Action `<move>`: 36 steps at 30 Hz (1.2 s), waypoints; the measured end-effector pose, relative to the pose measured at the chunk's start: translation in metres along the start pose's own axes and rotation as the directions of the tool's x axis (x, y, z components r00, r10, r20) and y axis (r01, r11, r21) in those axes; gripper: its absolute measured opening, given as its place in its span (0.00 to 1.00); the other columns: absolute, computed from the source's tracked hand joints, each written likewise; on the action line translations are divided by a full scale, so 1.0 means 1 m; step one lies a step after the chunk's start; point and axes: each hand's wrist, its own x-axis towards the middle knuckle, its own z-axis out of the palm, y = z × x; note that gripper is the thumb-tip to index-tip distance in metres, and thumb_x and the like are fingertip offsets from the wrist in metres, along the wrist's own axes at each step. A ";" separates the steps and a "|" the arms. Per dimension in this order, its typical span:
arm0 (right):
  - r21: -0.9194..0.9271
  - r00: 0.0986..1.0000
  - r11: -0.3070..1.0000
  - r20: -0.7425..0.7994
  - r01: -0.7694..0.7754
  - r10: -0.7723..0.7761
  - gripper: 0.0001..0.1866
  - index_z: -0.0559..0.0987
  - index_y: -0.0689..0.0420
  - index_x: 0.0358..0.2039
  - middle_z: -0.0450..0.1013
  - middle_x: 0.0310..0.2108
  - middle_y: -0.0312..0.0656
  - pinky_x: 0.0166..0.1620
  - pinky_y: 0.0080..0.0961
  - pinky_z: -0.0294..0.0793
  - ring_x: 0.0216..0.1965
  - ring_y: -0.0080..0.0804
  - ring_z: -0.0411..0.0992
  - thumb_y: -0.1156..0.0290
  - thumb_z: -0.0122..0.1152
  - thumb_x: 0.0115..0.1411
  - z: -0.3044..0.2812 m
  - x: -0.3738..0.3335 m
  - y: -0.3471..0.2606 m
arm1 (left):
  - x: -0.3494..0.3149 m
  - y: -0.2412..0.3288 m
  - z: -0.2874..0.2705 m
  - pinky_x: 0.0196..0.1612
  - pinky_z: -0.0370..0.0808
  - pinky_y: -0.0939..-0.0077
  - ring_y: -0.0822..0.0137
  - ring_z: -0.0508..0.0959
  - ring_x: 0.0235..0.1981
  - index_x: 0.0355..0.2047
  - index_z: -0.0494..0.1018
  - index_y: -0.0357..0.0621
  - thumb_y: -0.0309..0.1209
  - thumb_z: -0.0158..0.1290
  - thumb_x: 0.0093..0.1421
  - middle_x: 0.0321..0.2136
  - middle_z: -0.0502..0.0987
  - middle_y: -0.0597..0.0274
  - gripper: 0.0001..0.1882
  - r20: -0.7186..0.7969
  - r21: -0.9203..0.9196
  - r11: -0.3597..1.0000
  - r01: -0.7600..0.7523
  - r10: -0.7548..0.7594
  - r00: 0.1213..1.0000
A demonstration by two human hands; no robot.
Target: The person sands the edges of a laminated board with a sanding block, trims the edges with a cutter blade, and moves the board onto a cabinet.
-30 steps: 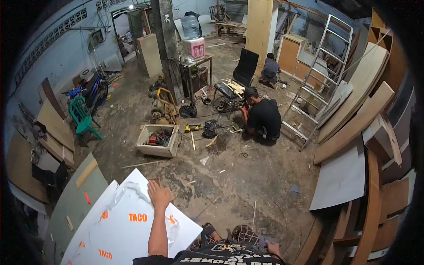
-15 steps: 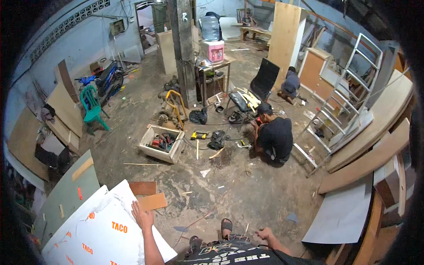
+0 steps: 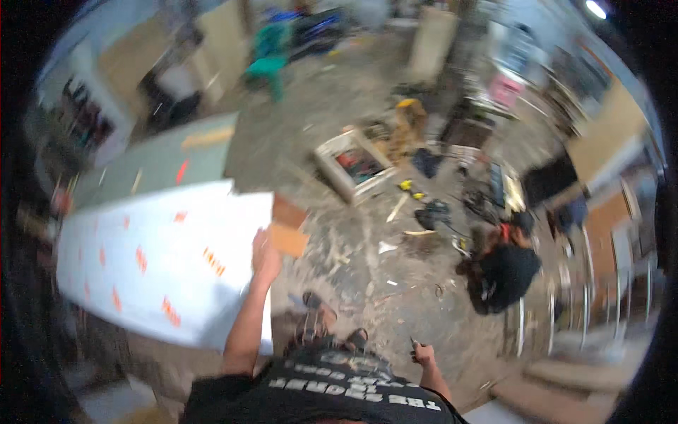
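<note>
My left hand (image 3: 266, 256) rests at the right edge of a large white sheet (image 3: 169, 275) with orange printing, its fingers stretched out and blurred. Beside those fingers, an orange-brown board piece (image 3: 289, 241) sticks out past the sheet, with a darker brown piece (image 3: 288, 213) just behind it. Low in the picture, to the right of my body, my right hand (image 3: 424, 355) is closed on a small slim dark tool (image 3: 414, 343). The tool's kind is too blurred to make out.
A grey-green panel (image 3: 155, 155) with loose strips lies beyond the sheet. Ahead stands a wooden crate (image 3: 346, 187) of tools. Scraps and a yellow tool (image 3: 409, 189) litter the floor. A person in black (image 3: 505, 279) crouches at the right, near a ladder (image 3: 586, 311).
The view has swung left, so the room appears shifted right and blurred. My left hand stays by the sheet's edge near the orange-brown piece. The slim tool in my right hand now shows.
</note>
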 end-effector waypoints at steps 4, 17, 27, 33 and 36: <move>-0.007 0.975 0.993 0.187 0.121 -0.117 0.22 0.82 0.68 0.43 0.81 0.29 0.49 0.24 0.32 0.76 0.24 0.36 0.77 0.56 0.61 0.67 0.050 0.008 -0.069 | 0.054 -0.019 0.020 0.74 0.49 0.54 0.43 0.52 0.73 0.69 0.54 0.29 0.38 0.46 0.67 0.70 0.56 0.35 0.36 0.003 0.033 0.994 0.107 -0.107 0.994; -0.253 0.961 0.930 0.147 0.267 -0.236 0.20 0.79 0.62 0.53 0.79 0.30 0.44 0.22 0.30 0.77 0.21 0.30 0.75 0.60 0.55 0.70 0.092 0.045 -0.246 | 0.104 -0.106 0.020 0.74 0.45 0.52 0.52 0.48 0.75 0.71 0.52 0.33 0.51 0.43 0.71 0.74 0.50 0.45 0.39 -0.044 -0.042 0.918 0.394 -0.396 0.917; -0.006 0.383 0.481 0.614 0.877 -0.690 0.24 0.72 0.66 0.61 0.79 0.49 0.46 0.48 0.27 0.75 0.45 0.25 0.74 0.67 0.60 0.69 0.240 -0.007 -0.498 | 0.067 -0.109 -0.014 0.72 0.49 0.46 0.56 0.56 0.73 0.67 0.65 0.42 0.42 0.48 0.69 0.70 0.61 0.54 0.29 -0.180 0.006 0.888 0.460 -0.452 0.874; 0.006 -0.070 -0.095 0.722 0.995 -0.688 0.32 0.74 0.52 0.62 0.76 0.39 0.54 0.43 0.39 0.78 0.39 0.53 0.78 0.64 0.71 0.58 0.311 -0.100 -0.610 | 0.082 -0.079 -0.008 0.70 0.50 0.39 0.48 0.59 0.70 0.58 0.75 0.43 0.38 0.55 0.63 0.66 0.67 0.56 0.24 -0.211 -0.079 0.867 0.491 -0.496 0.842; 0.000 -0.061 -0.101 0.795 0.995 -0.604 0.32 0.74 0.49 0.63 0.75 0.39 0.54 0.41 0.44 0.79 0.39 0.57 0.78 0.61 0.71 0.58 0.333 -0.102 -0.618 | 0.098 -0.058 -0.009 0.70 0.51 0.41 0.50 0.61 0.69 0.55 0.77 0.48 0.40 0.56 0.63 0.65 0.68 0.58 0.22 -0.194 -0.062 0.857 0.511 -0.512 0.836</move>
